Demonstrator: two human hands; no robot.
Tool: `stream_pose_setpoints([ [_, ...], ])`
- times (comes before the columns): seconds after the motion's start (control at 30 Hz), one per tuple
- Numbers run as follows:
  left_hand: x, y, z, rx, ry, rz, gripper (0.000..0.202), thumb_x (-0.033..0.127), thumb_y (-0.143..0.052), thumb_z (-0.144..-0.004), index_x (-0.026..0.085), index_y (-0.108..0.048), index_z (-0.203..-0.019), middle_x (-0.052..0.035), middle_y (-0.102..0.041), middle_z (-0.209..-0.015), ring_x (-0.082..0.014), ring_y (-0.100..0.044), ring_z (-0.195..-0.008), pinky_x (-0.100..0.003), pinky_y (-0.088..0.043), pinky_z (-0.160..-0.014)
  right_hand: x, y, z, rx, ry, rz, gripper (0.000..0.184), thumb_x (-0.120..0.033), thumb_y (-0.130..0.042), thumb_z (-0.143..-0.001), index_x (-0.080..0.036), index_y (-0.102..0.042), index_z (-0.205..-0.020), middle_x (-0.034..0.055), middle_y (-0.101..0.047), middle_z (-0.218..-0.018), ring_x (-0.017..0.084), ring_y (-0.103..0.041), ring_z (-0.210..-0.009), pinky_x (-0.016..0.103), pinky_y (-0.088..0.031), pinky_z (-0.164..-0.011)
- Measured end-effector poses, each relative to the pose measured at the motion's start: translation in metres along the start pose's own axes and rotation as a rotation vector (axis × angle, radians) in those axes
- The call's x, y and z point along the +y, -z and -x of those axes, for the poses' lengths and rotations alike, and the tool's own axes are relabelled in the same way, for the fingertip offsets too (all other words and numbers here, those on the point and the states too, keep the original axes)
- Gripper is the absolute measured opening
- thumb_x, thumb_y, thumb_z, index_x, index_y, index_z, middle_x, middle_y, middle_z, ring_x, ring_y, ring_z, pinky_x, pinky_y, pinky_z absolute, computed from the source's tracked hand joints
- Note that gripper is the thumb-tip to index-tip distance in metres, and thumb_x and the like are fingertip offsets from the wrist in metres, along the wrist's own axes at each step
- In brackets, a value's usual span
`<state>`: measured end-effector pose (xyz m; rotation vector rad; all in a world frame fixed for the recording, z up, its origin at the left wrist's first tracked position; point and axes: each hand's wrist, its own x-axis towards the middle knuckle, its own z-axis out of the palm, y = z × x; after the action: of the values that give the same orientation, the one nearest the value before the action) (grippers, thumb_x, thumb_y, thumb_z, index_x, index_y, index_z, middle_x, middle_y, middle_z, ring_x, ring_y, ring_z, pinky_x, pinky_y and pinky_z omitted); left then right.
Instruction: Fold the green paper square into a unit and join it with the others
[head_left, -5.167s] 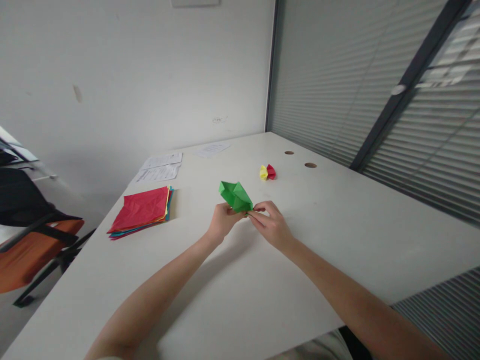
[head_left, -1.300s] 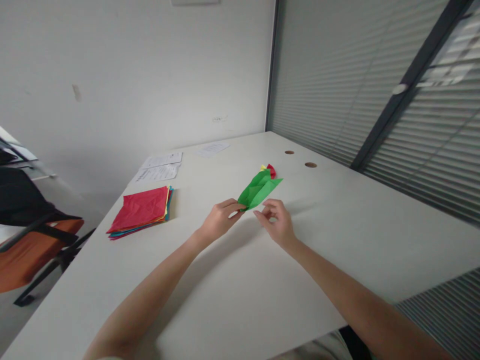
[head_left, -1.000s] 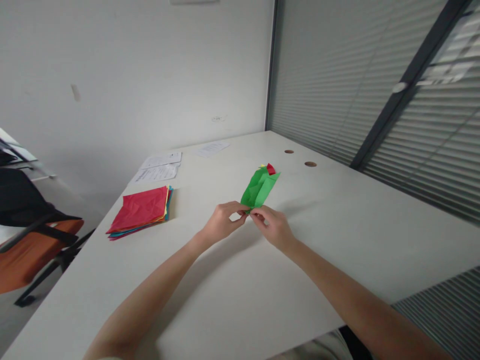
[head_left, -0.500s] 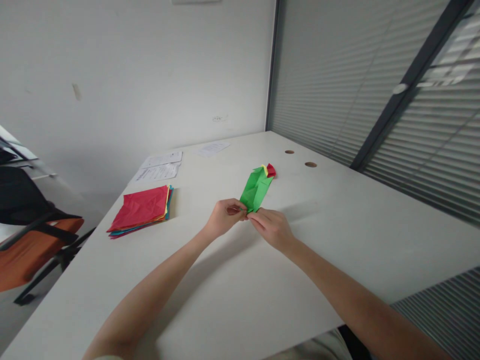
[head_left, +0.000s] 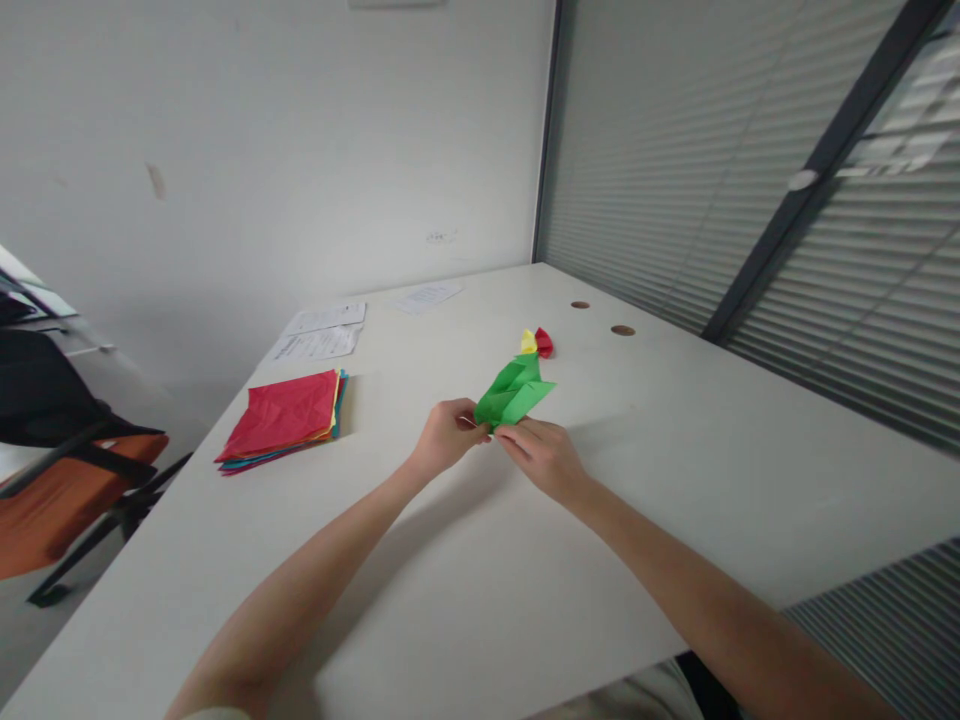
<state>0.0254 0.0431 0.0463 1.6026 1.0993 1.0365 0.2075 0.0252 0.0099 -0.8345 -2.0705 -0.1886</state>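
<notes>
A creased sheet of green paper [head_left: 513,390] is held up over the table by its near edge. My left hand [head_left: 450,436] pinches its lower left end between thumb and fingers. Right beside it, my right hand [head_left: 546,455] grips the near edge with its fingertips. The far part of the paper stands up with folds and a pointed flap to the right. Just beyond it on the table lie a small yellow folded paper [head_left: 529,342] and a small red folded paper [head_left: 544,344], side by side.
A stack of coloured paper, red on top [head_left: 285,415], lies on the left of the white table [head_left: 420,620]. Printed sheets [head_left: 319,342] are near the wall. Two round holes [head_left: 622,330] are at the back right. An orange chair [head_left: 67,490] stands left.
The green paper has tipped lower and its far end has spread out, with a flap now pointing right. The yellow piece behind it shows more. Both hands stay nearly in place.
</notes>
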Motion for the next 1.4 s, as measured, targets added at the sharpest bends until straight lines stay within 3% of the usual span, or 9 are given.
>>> stream_pose_setpoints([
  [0.2, -0.004, 0.0, -0.003, -0.01, 0.088, 0.048, 0.019, 0.014, -0.078, -0.059, 0.012, -0.059, -0.063, -0.0008, -0.063, -0.056, -0.0126, -0.063, -0.05, -0.02, -0.05, -0.048, -0.001, 0.0, -0.001, -0.023, 0.05, 0.017, 0.019, -0.024, -0.049, -0.095, -0.02, -0.067, -0.089, 0.0045, -0.069, -0.075, 0.016, -0.063, -0.069, 0.027, -0.047, -0.066],
  [0.4, -0.008, 0.003, -0.004, -0.045, 0.139, 0.144, 0.017, 0.018, -0.078, -0.06, 0.01, -0.066, -0.07, -0.0016, -0.064, -0.056, -0.0117, -0.062, -0.051, -0.023, -0.051, -0.052, -0.002, 0.0, -0.003, -0.045, 0.048, -0.004, 0.019, -0.025, -0.048, -0.095, -0.02, -0.066, -0.092, 0.0053, -0.069, -0.078, 0.016, -0.063, -0.073, 0.027, -0.048, -0.068],
  [0.53, -0.01, 0.003, -0.005, -0.025, 0.157, 0.123, 0.014, 0.015, -0.077, -0.059, 0.01, -0.067, -0.067, -0.0015, -0.063, -0.053, -0.0114, -0.06, -0.051, -0.022, -0.049, -0.052, 0.001, -0.001, -0.002, -0.024, 0.022, -0.038, 0.017, -0.024, -0.051, -0.094, -0.019, -0.065, -0.1, 0.0064, -0.07, -0.084, 0.017, -0.064, -0.075, 0.028, -0.049, -0.071],
  [0.87, -0.01, 0.001, -0.006, -0.024, 0.235, 0.176, 0.01, 0.007, -0.069, -0.06, 0.009, -0.063, -0.068, -0.0016, -0.062, -0.054, -0.0109, -0.059, -0.05, -0.022, -0.048, -0.054, 0.005, -0.006, 0.002, -0.07, -0.089, -0.132, 0.013, -0.025, -0.053, -0.092, -0.02, -0.066, -0.094, 0.0045, -0.068, -0.079, 0.014, -0.062, -0.067, 0.025, -0.048, -0.065],
  [1.13, -0.014, 0.002, -0.004, -0.055, 0.299, 0.305, 0.02, 0.013, -0.07, -0.055, 0.009, -0.066, -0.074, -0.0019, -0.063, -0.061, -0.0089, -0.057, -0.051, -0.021, -0.046, -0.054, 0.005, -0.006, 0.002, -0.072, -0.076, -0.124, 0.014, -0.025, -0.054, -0.092, -0.019, -0.066, -0.093, 0.005, -0.067, -0.079, 0.015, -0.061, -0.068, 0.026, -0.047, -0.065],
  [1.4, -0.016, -0.001, -0.005, -0.032, 0.32, 0.303, 0.01, 0.015, -0.066, -0.056, 0.009, -0.066, -0.064, -0.0008, -0.059, -0.055, -0.0073, -0.052, -0.049, -0.02, -0.043, -0.052, 0.004, -0.006, 0.0, -0.06, 0.005, -0.123, 0.015, -0.024, -0.052, -0.093, -0.02, -0.066, -0.093, 0.005, -0.069, -0.077, 0.016, -0.062, -0.071, 0.028, -0.048, -0.068],
])
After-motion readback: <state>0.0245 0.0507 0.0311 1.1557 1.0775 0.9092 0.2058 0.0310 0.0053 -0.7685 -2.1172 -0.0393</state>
